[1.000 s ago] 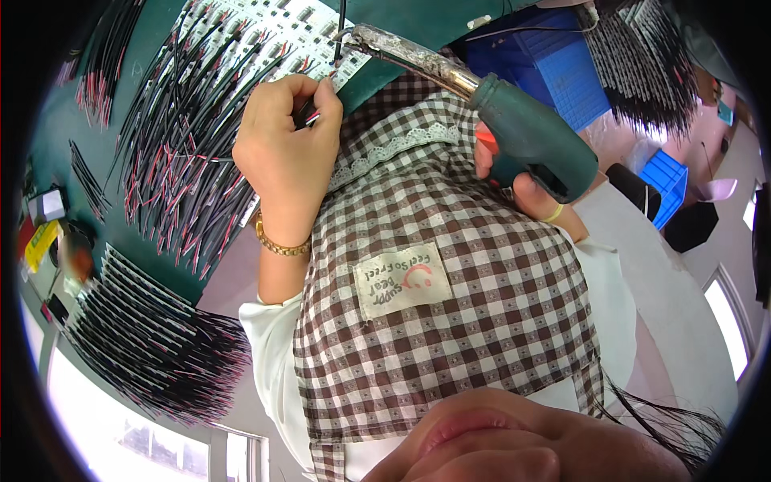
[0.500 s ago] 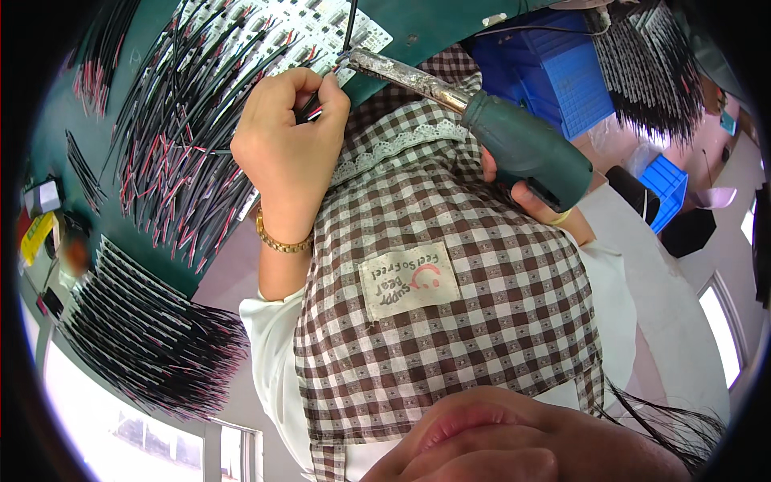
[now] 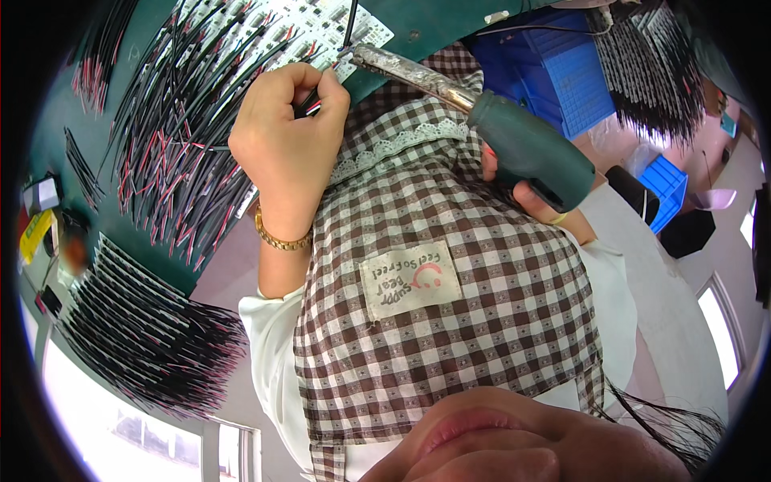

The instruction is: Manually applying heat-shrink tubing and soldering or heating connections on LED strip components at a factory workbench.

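Observation:
My left hand, wearing a gold watch, is closed in a pinch round a thin black cable with red and white wire ends. It is just above the near edge of a white circuit board panel. My right hand is wrapped round the green handle of a soldering iron, most of its fingers hidden behind it. The iron's stained metal barrel points left, its tip near the board's edge beside an upright black wire. Whether the tip touches anything I cannot tell.
Many black cables with red and white ends lie across the panel and green table. A stack of wired boards sits at the lower left, another at the far right. A blue bin stands beyond the iron.
The soldering iron has shifted slightly to the right, its tip drawing back a little from my left fingers. My left hand has barely moved and keeps its pinch.

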`<act>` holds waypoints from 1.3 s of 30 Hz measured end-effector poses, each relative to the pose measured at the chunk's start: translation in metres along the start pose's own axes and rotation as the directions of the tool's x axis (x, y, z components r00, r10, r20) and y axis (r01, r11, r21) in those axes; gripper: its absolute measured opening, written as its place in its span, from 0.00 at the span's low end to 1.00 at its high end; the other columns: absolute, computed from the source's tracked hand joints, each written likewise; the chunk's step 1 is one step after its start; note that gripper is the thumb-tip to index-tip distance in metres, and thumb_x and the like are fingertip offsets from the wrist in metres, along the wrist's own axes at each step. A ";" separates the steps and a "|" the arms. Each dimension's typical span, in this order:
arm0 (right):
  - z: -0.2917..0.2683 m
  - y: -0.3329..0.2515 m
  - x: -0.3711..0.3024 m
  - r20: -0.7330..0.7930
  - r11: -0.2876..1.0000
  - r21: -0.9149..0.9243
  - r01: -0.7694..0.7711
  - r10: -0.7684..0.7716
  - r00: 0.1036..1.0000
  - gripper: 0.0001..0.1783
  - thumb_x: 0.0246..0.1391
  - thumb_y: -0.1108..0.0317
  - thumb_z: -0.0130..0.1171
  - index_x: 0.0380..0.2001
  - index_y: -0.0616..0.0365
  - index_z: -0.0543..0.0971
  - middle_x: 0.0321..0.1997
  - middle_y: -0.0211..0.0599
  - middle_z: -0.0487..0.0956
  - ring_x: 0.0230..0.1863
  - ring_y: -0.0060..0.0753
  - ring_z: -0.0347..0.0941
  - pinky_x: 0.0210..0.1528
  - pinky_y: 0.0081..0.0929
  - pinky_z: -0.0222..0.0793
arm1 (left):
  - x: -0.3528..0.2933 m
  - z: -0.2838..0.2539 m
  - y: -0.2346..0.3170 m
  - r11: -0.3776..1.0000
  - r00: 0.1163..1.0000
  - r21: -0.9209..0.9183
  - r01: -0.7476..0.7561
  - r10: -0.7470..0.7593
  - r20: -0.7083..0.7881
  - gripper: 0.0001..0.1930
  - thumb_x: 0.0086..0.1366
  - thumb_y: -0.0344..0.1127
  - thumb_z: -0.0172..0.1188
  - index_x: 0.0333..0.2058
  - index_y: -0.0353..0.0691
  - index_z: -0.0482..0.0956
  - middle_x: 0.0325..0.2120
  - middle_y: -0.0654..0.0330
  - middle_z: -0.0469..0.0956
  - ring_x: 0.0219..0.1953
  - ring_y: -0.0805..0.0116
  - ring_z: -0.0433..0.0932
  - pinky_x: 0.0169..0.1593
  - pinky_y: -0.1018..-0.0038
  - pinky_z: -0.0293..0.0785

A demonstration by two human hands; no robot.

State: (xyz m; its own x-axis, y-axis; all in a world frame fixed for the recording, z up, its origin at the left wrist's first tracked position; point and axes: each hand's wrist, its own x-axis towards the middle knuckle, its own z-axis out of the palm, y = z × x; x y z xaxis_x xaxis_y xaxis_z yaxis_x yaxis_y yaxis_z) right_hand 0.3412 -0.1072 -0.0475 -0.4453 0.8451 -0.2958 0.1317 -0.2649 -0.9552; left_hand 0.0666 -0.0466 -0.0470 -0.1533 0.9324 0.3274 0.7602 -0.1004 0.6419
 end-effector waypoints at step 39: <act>0.000 -0.024 0.003 -0.089 0.997 0.073 -0.030 0.037 0.995 0.42 0.43 0.33 0.60 0.44 0.64 0.71 0.31 0.31 0.71 0.32 0.24 0.65 0.35 0.21 0.59 | 0.005 -0.014 0.005 0.998 0.980 -0.030 0.047 -0.040 0.197 0.04 0.48 0.27 0.67 0.24 0.39 0.80 0.20 0.62 0.75 0.20 0.68 0.74 0.25 0.75 0.68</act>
State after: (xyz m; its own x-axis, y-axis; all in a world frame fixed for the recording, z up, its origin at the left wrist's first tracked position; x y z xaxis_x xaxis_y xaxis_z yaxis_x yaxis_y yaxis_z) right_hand 0.3367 -0.0981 -0.0258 -0.3596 0.8727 -0.3302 0.0799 -0.3238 -0.9427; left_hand 0.0607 -0.0478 -0.0322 -0.0565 0.9858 0.1581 0.7330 -0.0665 0.6769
